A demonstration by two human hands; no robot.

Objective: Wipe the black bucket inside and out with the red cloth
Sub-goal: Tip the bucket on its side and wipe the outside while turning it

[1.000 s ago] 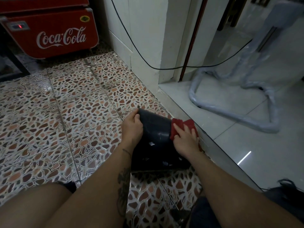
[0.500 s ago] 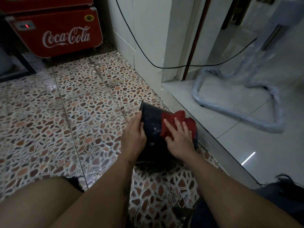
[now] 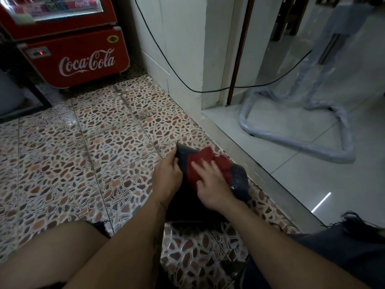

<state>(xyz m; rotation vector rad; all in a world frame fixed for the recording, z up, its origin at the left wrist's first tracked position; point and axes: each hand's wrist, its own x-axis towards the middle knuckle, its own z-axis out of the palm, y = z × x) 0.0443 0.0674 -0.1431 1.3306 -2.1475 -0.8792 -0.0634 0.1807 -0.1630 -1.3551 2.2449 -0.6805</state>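
The black bucket (image 3: 239, 180) lies on its side on the pebble-patterned floor, in front of my knees. My left hand (image 3: 167, 176) grips its left edge and holds it steady. The red cloth (image 3: 205, 161) is spread over the bucket's upper outside wall. My right hand (image 3: 211, 184) presses flat on the cloth, fingers spread and blurred with motion. The bucket's lower part is hidden behind both hands and wrists.
A red Coca-Cola cooler (image 3: 83, 59) stands at the back left. A white wall corner (image 3: 183, 59) with a hanging black cable (image 3: 187, 88) rises behind the bucket. A metal threshold (image 3: 270, 180) runs right of it; a plastic-wrapped tube frame (image 3: 291, 142) rests on the white tiles.
My right hand has slid the red cloth from the bucket's right edge leftwards across its upper wall. The left hand has kept its hold on the left edge.
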